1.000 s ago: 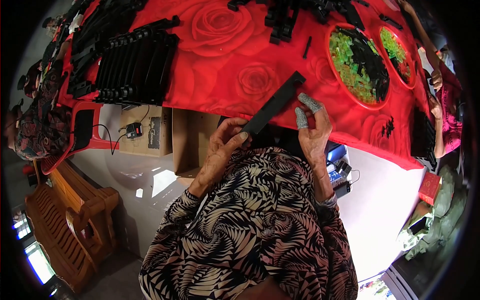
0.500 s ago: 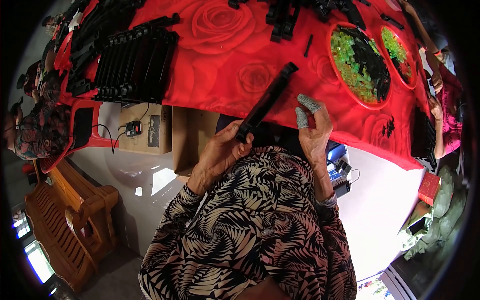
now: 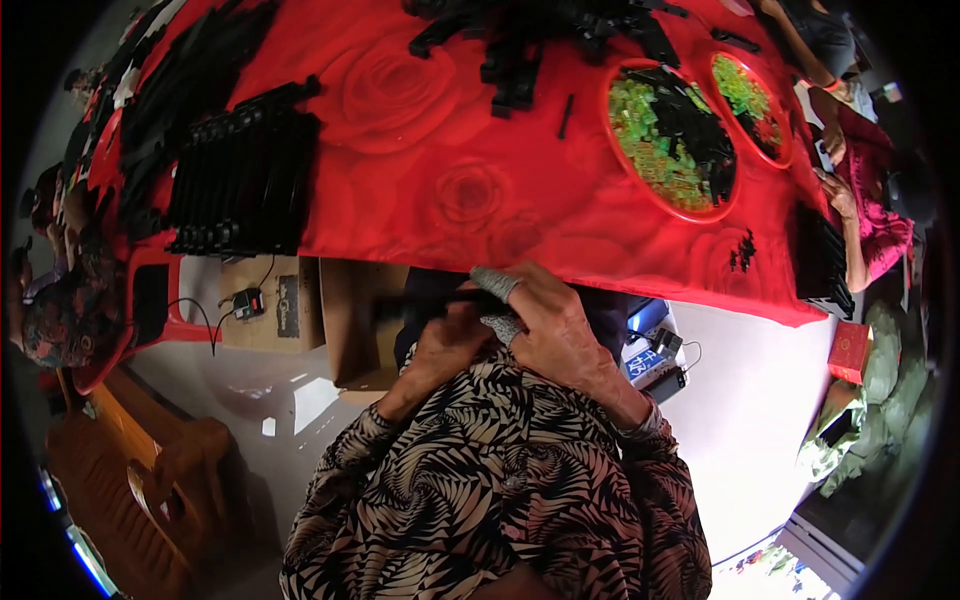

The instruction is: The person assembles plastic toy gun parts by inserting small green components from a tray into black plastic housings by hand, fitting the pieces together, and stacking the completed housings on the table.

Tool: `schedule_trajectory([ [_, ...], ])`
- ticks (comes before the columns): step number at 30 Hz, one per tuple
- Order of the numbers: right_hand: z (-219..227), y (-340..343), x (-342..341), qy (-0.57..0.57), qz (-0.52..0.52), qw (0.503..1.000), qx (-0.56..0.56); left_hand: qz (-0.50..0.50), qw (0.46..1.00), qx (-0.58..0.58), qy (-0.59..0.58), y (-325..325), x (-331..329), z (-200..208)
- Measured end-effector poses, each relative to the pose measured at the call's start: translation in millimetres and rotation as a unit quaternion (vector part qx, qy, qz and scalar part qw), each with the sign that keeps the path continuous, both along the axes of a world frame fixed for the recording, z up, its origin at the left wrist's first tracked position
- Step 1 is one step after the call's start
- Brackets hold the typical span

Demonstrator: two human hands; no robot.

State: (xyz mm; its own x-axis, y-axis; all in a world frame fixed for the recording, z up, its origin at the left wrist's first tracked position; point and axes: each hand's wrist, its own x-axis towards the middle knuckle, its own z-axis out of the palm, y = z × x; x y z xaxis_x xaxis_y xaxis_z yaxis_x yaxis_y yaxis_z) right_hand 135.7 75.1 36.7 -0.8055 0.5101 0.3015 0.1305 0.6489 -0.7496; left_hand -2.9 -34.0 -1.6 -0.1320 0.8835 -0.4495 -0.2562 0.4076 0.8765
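Note:
A long black plastic bar (image 3: 400, 306), smeared by motion, lies crosswise in front of my body, just below the table's front edge. My left hand (image 3: 447, 350) is closed around its middle part, its fingers blurred. Grey covers sit on the thumb and index finger of my right hand (image 3: 560, 325), which is closed on the bar's right end. My fingers hide that end. Behind the hands is the red rose-patterned tablecloth (image 3: 400, 200).
A row of similar black bars (image 3: 245, 180) lies at the table's left. Two red baskets, a larger one (image 3: 733, 195) and a smaller one (image 3: 789, 150), hold green and black pieces. An open cardboard box (image 3: 345, 330) stands below the edge. Another person's arm (image 3: 850, 235) shows at right.
The bar has swung from slanting up over the table to lying crosswise, lower down. My right hand has moved left and closed on its end. The view has shifted slightly.

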Motion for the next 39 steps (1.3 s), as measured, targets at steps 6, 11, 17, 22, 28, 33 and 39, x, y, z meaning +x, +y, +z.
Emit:
schedule_trajectory([
  [6,14,37,9,-0.008,-0.008,0.990,0.141,-0.045,0.957,0.027,-0.284,-2,-52,1],
  [11,1,63,2,-0.027,0.022,0.983,0.180,-0.066,0.951,0.058,-0.297,5,-35,0],
  [17,16,83,6,-0.010,-0.116,0.952,0.283,0.006,0.937,0.048,-0.345,16,-22,-2],
  [22,13,156,39,0.024,-0.243,0.966,0.086,0.022,0.927,0.021,-0.374,21,-12,-2],
  [28,18,197,35,-0.098,-0.186,0.951,0.226,0.020,0.915,0.030,-0.402,21,-5,-2],
  [33,31,199,27,-0.183,-0.157,0.938,0.249,0.017,0.919,0.022,-0.393,19,-1,-4],
  [39,42,200,21,-0.249,-0.127,0.929,0.241,0.021,0.917,0.029,-0.398,19,-3,-7],
])
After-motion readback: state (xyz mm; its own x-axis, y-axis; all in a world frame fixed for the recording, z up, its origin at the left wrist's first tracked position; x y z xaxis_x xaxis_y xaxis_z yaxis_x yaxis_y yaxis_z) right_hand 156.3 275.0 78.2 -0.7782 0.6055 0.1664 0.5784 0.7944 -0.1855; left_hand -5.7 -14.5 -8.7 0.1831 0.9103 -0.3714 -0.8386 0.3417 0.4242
